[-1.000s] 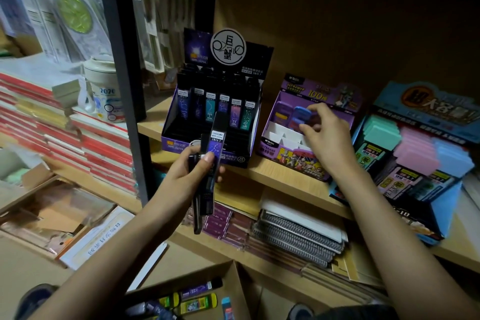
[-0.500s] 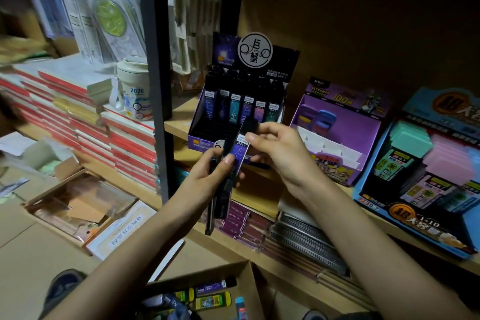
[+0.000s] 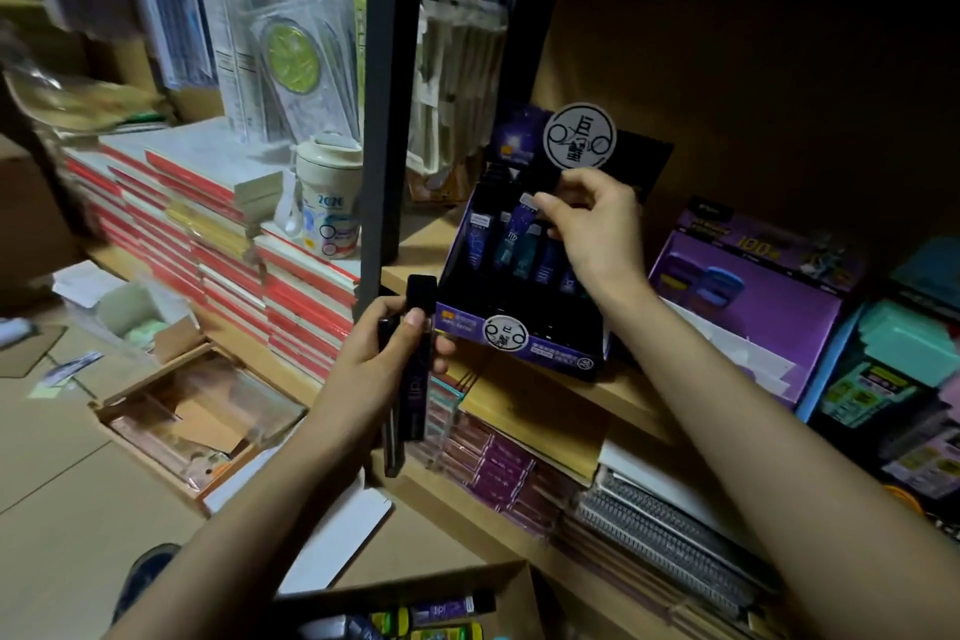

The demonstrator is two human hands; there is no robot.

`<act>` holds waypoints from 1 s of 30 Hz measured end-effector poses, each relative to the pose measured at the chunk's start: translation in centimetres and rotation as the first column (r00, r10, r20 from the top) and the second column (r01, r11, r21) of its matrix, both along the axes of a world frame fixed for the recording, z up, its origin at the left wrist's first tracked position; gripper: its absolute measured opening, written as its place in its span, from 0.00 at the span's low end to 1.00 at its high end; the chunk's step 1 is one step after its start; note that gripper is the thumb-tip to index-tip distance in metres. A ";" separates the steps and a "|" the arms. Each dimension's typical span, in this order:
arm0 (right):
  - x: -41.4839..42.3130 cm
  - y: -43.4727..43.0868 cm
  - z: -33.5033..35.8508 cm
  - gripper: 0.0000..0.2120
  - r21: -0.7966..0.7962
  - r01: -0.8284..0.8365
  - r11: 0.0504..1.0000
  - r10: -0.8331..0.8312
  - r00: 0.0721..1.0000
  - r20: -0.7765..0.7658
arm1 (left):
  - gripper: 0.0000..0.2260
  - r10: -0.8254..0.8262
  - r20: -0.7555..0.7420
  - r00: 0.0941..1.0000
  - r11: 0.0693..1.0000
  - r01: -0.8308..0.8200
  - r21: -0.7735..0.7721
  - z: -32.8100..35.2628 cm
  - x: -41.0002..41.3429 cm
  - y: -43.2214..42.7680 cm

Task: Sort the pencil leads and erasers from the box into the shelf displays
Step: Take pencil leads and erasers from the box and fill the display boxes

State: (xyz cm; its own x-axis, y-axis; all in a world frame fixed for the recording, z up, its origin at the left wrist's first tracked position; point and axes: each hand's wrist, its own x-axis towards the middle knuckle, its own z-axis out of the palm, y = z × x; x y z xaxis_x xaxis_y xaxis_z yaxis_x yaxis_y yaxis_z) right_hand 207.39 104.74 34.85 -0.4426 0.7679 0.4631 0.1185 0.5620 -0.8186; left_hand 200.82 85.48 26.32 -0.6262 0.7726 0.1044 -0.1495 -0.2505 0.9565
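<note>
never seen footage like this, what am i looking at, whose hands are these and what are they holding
No machine here: these are a person's two bare hands, filmed by one wide-angle camera worn on the head, looking forward and down. The left hand grips slim dark pencil-lead cases. The right hand pinches the top of a purple lead case at the black-and-purple cardboard display box, which stands on the wooden shelf. Beside it is a purple eraser display. At the bottom edge is the open brown cardboard box of mixed stock.
</note>
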 end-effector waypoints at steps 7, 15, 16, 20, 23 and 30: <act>-0.8 0.8 -1.3 0.11 0.074 -0.004 0.997 -0.003 0.996 0.093 | 0.12 -0.002 0.005 1.000 0.999 0.002 -0.041 -0.5 -0.7 -0.8; -1.8 0.8 -2.5 0.06 0.102 0.042 0.994 -0.065 0.970 0.234 | 0.14 -0.028 0.037 0.999 0.999 0.029 -0.029 -0.2 -0.5 -0.8; -1.8 0.7 -2.4 0.07 0.135 0.042 0.990 -0.078 0.956 0.282 | 0.14 -0.031 0.034 0.999 0.999 0.032 -0.026 -0.1 -0.5 -0.9; 0.2 -1.1 -2.1 0.11 0.308 0.033 0.951 -0.183 0.864 0.470 | 0.14 -0.061 0.042 0.997 0.998 0.061 -0.015 0.3 -0.1 -0.9; 3.0 -3.7 -2.2 0.10 0.120 -0.114 0.986 0.062 0.927 0.369 | 0.13 -0.096 0.040 0.995 0.995 0.097 -0.015 0.4 0.4 -0.8; 6.3 -8.4 -3.4 0.08 -0.450 -0.444 0.775 0.499 0.867 0.004 | 0.12 -0.249 -0.005 0.968 0.967 0.248 -0.057 0.5 2.4 0.1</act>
State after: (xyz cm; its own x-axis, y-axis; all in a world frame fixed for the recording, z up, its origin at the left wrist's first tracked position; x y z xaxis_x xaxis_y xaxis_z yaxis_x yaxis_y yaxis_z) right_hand 213.70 96.35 31.48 -0.8297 0.5543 0.0662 0.0397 0.1768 -0.9835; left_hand 203.19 85.55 26.87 -0.4126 0.9087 0.0637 -0.1889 -0.1537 0.9699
